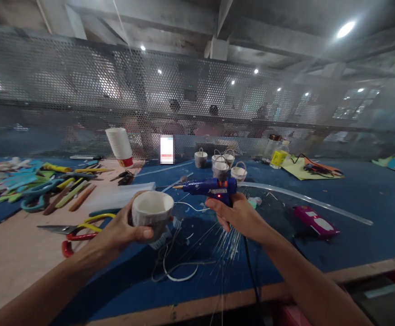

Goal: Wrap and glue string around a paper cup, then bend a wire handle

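Cup (152, 212) gripped by left hand (128, 232): far side hidden. Right hand (240, 214) clasps glue gun (202, 186), handle mostly covered, inside table edge (190, 309).

And over on the left, a tall stack of white paper cups (118, 144) leans by the grey perforated metal screen (190, 86)! Nearer, red-and-yellow-handled metal scissors (72, 230) lie with their blades pointing left, and beyond them sit teal-handled scissors (46, 186) beside a slim orange-brown stick (82, 198). Across to the right, a clear glass jar with a brown lid (271, 148) stands next to a clear bottle with a yellow label (279, 156), near a pale yellow paper sheet (293, 170). Closer in, a glossy magenta plastic device (315, 222) (its exact kind is unclear) rests on the blue tabletop (363, 194).
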Action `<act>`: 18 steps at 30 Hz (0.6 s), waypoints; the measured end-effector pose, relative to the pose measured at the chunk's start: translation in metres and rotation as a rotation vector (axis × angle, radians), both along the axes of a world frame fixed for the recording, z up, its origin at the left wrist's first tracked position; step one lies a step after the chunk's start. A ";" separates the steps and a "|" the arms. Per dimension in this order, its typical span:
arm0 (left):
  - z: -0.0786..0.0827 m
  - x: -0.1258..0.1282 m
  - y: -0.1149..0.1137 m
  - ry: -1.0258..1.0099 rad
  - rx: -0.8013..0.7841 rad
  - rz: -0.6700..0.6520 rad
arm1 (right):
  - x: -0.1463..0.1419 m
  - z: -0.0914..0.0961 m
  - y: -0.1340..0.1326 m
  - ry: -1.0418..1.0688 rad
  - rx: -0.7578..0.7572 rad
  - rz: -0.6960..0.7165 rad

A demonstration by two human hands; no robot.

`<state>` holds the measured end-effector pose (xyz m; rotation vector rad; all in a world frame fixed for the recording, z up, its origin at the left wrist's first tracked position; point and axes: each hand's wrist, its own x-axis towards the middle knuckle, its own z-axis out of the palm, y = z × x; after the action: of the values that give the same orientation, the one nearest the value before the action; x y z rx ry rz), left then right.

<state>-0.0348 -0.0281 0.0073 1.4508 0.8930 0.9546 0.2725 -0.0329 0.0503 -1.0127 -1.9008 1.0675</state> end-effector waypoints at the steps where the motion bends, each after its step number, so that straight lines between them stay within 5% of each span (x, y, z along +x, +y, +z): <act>1: -0.001 0.001 0.000 -0.035 -0.040 0.001 | 0.000 -0.001 0.000 0.002 -0.001 0.001; 10: -0.005 -0.004 -0.001 -0.169 -0.243 -0.079 | -0.002 -0.003 0.001 0.017 -0.025 0.003; 18: 0.003 -0.001 -0.009 -0.298 -0.241 -0.209 | -0.001 0.000 -0.001 -0.028 0.008 0.037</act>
<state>-0.0358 -0.0367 0.0103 1.1356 0.6005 0.8474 0.2718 -0.0337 0.0503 -0.9960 -1.9519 1.0711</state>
